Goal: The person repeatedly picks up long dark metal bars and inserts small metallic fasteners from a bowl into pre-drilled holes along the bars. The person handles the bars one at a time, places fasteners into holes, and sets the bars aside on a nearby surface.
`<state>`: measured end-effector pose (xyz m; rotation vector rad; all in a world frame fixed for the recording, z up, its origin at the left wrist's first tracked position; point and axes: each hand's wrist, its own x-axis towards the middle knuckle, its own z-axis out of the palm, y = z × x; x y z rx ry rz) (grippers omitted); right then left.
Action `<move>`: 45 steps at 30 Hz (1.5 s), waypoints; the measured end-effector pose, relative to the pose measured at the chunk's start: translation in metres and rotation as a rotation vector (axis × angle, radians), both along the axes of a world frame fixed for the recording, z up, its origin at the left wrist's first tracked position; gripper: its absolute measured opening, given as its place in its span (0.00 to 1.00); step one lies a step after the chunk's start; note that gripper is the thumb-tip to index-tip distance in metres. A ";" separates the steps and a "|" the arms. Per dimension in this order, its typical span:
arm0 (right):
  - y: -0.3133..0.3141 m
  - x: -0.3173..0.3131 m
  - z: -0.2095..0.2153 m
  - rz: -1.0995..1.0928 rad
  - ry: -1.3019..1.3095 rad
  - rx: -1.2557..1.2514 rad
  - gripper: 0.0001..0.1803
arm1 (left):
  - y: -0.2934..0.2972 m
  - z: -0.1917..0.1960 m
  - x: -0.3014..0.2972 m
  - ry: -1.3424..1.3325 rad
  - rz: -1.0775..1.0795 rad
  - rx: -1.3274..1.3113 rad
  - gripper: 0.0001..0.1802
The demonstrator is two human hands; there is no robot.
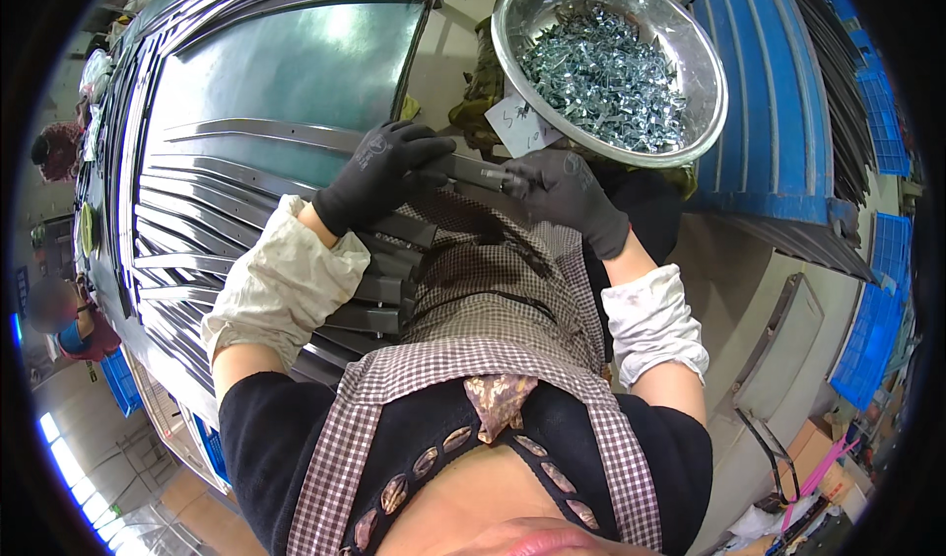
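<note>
A long, dark grey metal strip point(473, 172) lay across the lap, clamped by both black-gloved hands, left hand point(379, 173) and right hand point(564, 193). Stacked strips point(246, 250) crowded left; a steel bowl of clips point(611, 58) sat just beyond.

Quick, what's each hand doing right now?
Left hand: closed around a dark metal strip.
Right hand: closed, gripping the same strip's end.

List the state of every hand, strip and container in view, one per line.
left hand: gloved, closed around the dark metal strip
right hand: gloved, gripping the strip's end
dark metal strip: held level between both hands
steel bowl: upright, partly filled with small shiny metal clips
stacked metal strips: lying flat, fanned out on the table
blue crates: contents not visible
</note>
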<state>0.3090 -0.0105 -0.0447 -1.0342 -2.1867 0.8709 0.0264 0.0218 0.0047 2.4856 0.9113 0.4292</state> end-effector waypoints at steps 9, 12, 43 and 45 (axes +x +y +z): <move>-0.022 0.016 0.004 -0.203 -0.092 0.029 0.07 | -0.001 -0.007 -0.002 -0.026 0.074 0.064 0.21; -0.039 0.028 0.008 -0.156 -0.034 -0.087 0.10 | 0.001 -0.006 0.001 0.027 0.087 0.103 0.21; 0.100 0.083 -0.008 -0.472 -0.832 -0.049 0.24 | 0.072 0.044 -0.100 0.376 0.281 -0.471 0.17; 0.102 0.095 -0.021 -0.452 -0.772 0.012 0.17 | 0.118 0.036 -0.094 0.312 0.359 -0.215 0.17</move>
